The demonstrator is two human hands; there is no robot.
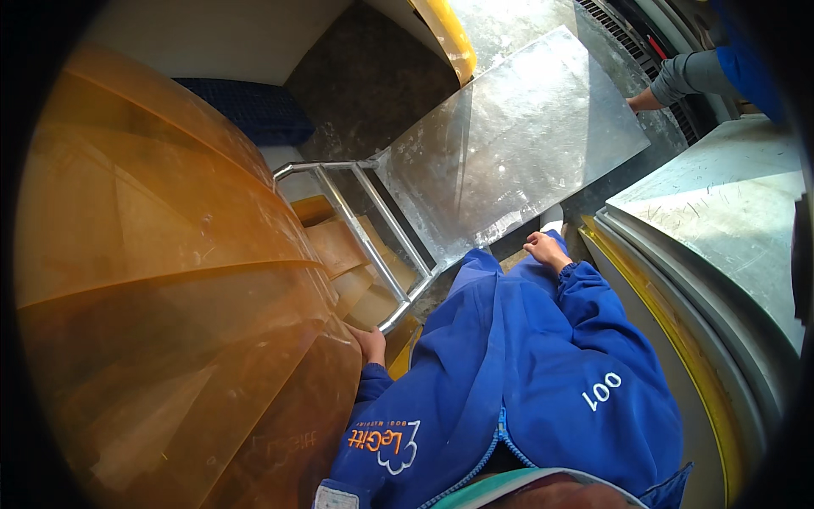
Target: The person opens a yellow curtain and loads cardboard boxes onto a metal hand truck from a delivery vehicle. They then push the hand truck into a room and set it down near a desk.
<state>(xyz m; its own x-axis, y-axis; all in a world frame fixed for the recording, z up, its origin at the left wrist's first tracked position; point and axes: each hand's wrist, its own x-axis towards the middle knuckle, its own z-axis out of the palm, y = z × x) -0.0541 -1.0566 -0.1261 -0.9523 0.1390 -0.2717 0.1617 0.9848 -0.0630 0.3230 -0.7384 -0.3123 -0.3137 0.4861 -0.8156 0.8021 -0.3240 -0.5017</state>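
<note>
Standing on the floor (pixel 517 21), the metal platform trolley (pixel 509 140) is gripped at its tubular handle's (pixel 360 234) near corner by the curled left hand (pixel 370 344); the right hand (pixel 549 250) is held half-open, seemingly empty. Rigid, probably heavy, the trolley is best grasped there.

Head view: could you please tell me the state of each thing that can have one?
Left hand: beside handle, grip unclear
Right hand: loosely curled, nothing visible in it
Cart: scuffed, partly sunlit
Jacket: zipped, collar open
Orange sheets: see-through, smudged
Pale boards: stacked, top one marked
</note>
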